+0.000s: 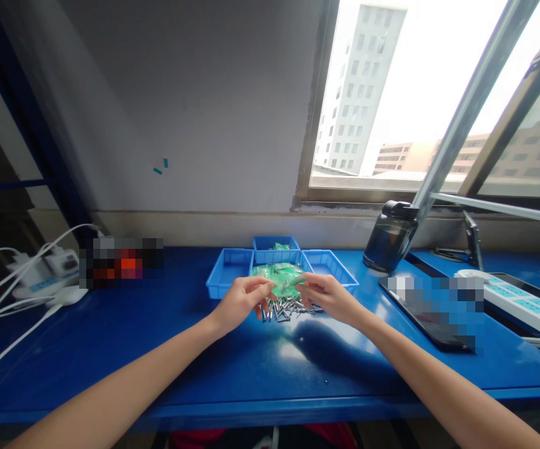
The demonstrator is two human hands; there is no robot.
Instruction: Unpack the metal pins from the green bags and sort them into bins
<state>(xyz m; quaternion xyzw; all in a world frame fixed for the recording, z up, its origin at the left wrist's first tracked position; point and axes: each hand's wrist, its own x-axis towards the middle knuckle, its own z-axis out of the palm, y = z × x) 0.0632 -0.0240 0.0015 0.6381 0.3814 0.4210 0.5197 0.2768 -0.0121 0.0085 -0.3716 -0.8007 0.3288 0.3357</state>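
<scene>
My left hand (242,301) and my right hand (327,296) meet over the blue table (167,355), both pinching a small green plastic bag (286,285) between their fingertips. Right under the hands lies a pile of several small metal screws (286,308). Behind them a blue tray (278,273) is heaped with more green bags.
Empty blue trays stand at left (227,271) and right (330,267), another with green bags behind (276,244). A dark jar (388,237), a phone (426,315) and a white power strip (525,300) lie at right. White chargers and cables (40,274) sit at left.
</scene>
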